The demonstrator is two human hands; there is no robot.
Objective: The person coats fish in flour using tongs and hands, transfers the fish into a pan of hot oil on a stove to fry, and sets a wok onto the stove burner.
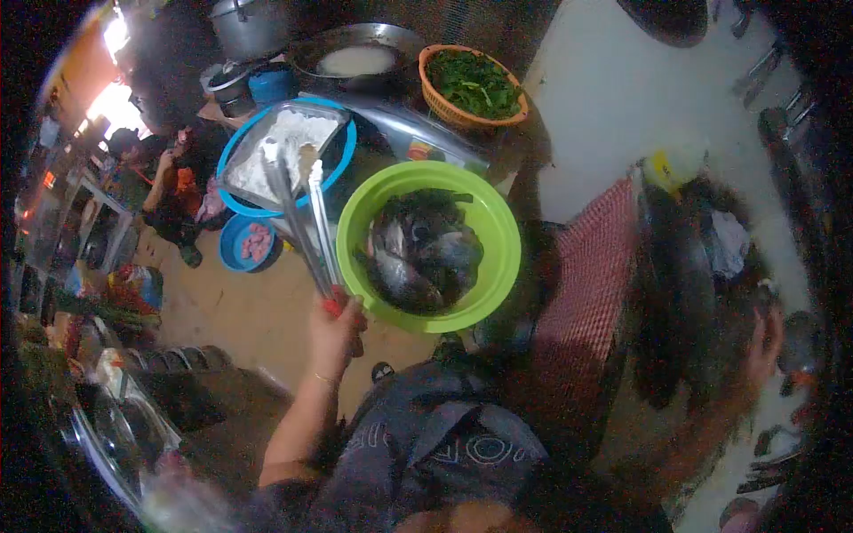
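My left hand (pixel 336 333) is closed on the red-ended handle of metal tongs (pixel 306 235). The tongs' tips, coated with white powder, are over a clear tray of white powder (pixel 283 147) inside a blue basin (pixel 354 142). Beside the tongs stands a green basin (pixel 499 240) holding dark fish (pixel 422 253). At the right, my right hand (pixel 764 346) is reached out with fingers apart, near a dark, blurred shape with a pale item (pixel 729 244) on it. Nothing can be made out in that hand.
An orange basket (pixel 520 114) of green leaves and a wide pan (pixel 409 44) stand at the back. A small blue bowl (pixel 228 249) holds pink pieces. Pots (pixel 249 35) are at the back left. Another person (pixel 169 178) is at the far left. Red checked cloth (pixel 591 275) hangs at right.
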